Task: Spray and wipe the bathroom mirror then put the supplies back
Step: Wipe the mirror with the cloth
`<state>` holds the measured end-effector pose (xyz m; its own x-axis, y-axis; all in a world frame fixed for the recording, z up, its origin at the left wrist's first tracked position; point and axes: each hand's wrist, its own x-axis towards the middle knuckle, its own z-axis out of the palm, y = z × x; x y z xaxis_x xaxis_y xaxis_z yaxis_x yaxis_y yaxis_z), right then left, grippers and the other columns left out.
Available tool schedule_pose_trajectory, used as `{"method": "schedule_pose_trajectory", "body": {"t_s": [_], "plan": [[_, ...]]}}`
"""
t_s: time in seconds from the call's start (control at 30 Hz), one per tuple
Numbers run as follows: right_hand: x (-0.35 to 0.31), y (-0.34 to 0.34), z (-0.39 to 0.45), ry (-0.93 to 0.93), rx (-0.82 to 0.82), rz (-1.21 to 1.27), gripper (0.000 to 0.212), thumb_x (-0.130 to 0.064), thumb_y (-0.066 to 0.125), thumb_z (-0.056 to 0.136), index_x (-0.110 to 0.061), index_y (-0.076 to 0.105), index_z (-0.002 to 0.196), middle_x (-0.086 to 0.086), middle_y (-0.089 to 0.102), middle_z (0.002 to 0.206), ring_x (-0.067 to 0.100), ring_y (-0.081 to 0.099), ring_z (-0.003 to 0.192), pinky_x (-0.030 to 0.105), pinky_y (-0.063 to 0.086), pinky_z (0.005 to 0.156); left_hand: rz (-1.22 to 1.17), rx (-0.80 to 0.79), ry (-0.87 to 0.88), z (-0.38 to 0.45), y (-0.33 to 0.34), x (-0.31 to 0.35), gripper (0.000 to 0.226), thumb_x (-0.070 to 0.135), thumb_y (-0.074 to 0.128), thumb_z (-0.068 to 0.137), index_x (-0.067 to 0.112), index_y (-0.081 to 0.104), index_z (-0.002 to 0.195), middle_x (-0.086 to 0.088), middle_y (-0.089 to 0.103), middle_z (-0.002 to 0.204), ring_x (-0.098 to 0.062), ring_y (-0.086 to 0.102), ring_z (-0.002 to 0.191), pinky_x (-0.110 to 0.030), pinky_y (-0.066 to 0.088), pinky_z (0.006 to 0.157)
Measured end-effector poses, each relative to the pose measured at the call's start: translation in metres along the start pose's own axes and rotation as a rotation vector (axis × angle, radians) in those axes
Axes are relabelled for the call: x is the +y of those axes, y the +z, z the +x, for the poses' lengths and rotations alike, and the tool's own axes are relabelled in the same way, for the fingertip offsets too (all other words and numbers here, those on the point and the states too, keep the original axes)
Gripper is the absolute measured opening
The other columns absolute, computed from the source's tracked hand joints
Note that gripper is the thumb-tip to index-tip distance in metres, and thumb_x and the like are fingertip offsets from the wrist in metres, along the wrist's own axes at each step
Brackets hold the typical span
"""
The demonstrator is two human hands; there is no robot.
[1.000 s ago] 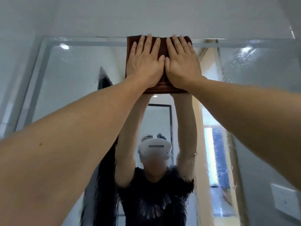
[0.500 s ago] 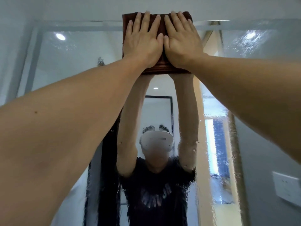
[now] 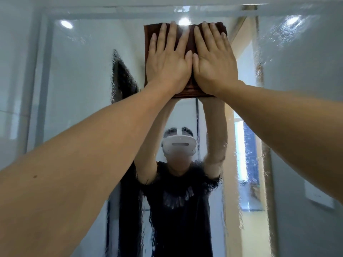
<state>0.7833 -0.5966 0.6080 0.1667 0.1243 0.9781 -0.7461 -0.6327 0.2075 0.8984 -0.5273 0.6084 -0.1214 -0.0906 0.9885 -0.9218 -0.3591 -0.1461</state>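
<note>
**Operator:** Entry from my remote station. Left to right: the left part of the mirror [image 3: 78, 75] carries a rippled film of spray. The left hand [image 3: 168, 65] lies flat, fingers straight and spread, palm pressing the brown cloth [image 3: 187, 41] against the glass. The right hand [image 3: 213, 65] sits just beside it, thumbs touching, in the same flat press. Neither grip is curled round anything; both are open palms on the cloth.

**Reviewer:** What changed?

**Operator:** Half a second ago the cloth overlapped the mirror's top edge. Now it sits a little below that edge, with a strip of glass showing above it. I read that as the stroke reversing, the pair of hands drawing the cloth downward.

**Reviewer:** Meaning for the task?

**Operator:** My judgement: we are mid-wipe. The top of the centre band has been reached, and the glass directly below the cloth looks clearer than the sides. To the right, wet streaks run down past the reflected doorway, and the far right panel looks beaded. Both side bands need passes. The spray bottle is not in view, so putting supplies back comes later.
</note>
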Motion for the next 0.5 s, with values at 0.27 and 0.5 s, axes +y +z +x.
{"method": "schedule_pose_trajectory", "body": {"t_s": [0.27, 0.5], "plan": [[-0.013, 0.001, -0.061, 0.023, 0.006, -0.003, 0.065, -0.035, 0.018, 0.1, -0.011, 0.014, 0.16, 0.011, 0.011, 0.167, 0.025, 0.006, 0.155, 0.043, 0.005, 0.126, 0.007, -0.006, 0.018, -0.059, 0.003, 0.01, 0.061, 0.041, 0.018, 0.103, 0.024, 0.012, 0.161, -0.007, 0.005, 0.169, -0.025, 0.002, 0.156, -0.044, 0.002, 0.127], [-0.026, 0.001, -0.114, 0.052, 0.005, -0.047, 0.063, -0.031, 0.022, 0.101, -0.008, 0.015, 0.159, 0.012, 0.013, 0.167, 0.026, 0.008, 0.155, 0.044, 0.008, 0.126, 0.024, -0.04, 0.017, -0.113, 0.004, 0.02, 0.062, 0.041, 0.017, 0.103, 0.023, 0.009, 0.161, -0.009, 0.004, 0.169, -0.026, 0.001, 0.156, -0.046, 0.003, 0.127]]}}
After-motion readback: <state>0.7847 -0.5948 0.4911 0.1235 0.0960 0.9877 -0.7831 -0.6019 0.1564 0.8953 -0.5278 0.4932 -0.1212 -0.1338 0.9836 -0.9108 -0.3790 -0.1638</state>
